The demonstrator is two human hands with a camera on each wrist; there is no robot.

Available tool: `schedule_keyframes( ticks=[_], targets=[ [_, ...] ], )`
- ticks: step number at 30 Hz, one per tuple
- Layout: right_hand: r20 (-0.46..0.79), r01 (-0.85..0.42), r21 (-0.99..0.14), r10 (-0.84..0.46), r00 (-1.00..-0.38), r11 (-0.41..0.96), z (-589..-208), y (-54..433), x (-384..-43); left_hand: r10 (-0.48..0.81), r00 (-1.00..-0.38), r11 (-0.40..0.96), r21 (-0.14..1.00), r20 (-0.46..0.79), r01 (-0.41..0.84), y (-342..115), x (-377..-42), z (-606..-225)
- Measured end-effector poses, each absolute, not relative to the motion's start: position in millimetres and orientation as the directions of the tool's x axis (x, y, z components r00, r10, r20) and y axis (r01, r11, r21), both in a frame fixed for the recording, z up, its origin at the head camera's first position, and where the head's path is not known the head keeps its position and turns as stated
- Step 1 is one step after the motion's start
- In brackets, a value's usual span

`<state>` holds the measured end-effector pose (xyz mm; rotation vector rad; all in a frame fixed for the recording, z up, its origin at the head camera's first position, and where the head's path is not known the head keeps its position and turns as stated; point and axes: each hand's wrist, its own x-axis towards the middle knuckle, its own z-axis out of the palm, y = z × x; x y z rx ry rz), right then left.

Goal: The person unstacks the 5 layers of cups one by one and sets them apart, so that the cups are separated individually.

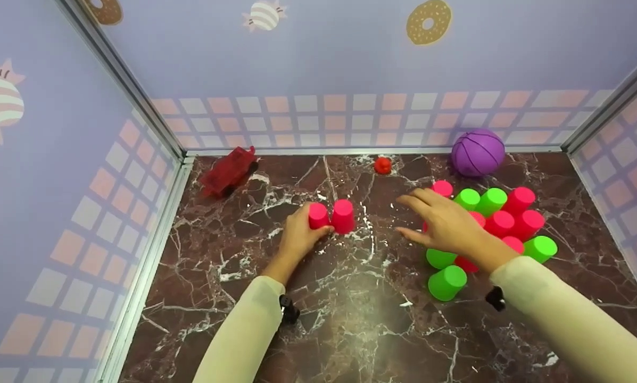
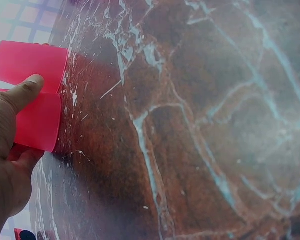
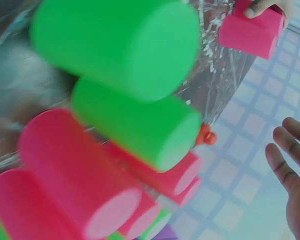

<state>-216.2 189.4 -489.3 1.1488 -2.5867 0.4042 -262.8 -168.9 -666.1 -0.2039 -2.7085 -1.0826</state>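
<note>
Two pink cups stand upside down side by side on the dark marbled tabletop. My left hand [image 1: 296, 236] holds the left pink cup [image 1: 318, 215], fingers on its far side and thumb in front. In the left wrist view that thumb reaches to the right pink cup [image 2: 32, 65]. My right hand [image 1: 448, 226] hovers with fingers spread over the left side of a cluster of upside-down pink and green cups, hiding some of them. Nothing is between its fingers. Nearest to me in that cluster stands a green cup [image 1: 447, 283]; another green cup [image 1: 540, 249] is at its right edge.
A purple ball [image 1: 478, 152] sits at the back right, behind the cluster. A small red object [image 1: 383, 165] lies near the back wall. At the back left rests a dark red toy-like object [image 1: 230, 171]. Patterned walls with metal edging [image 1: 161, 226] enclose the tabletop.
</note>
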Motion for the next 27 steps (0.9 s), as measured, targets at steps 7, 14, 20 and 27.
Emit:
schedule_keyframes(
  ticks=[7,14,20,27],
  targets=[
    [0.197,-0.688,-0.224,-0.659,-0.725,0.69,-491,148,-234,0.047,-0.972,0.719,0.668,0.229,0.193,-168,-263,-665],
    [0.051,-0.597,-0.273,-0.609,-0.792,0.754,-495,122,-247,0.037,-0.974,0.719,0.671,0.224,0.181,-168,-262,-663],
    [0.005,-0.557,-0.29,-0.58,-0.814,0.778,-504,99,-254,0.044,-0.97,0.719,0.667,0.241,0.198,-166,-263,-666],
    [-0.022,-0.57,-0.297,-0.602,-0.798,0.766,-528,71,-255,0.044,-0.956,0.721,0.653,0.29,0.231,-167,-263,-669]
  ],
)
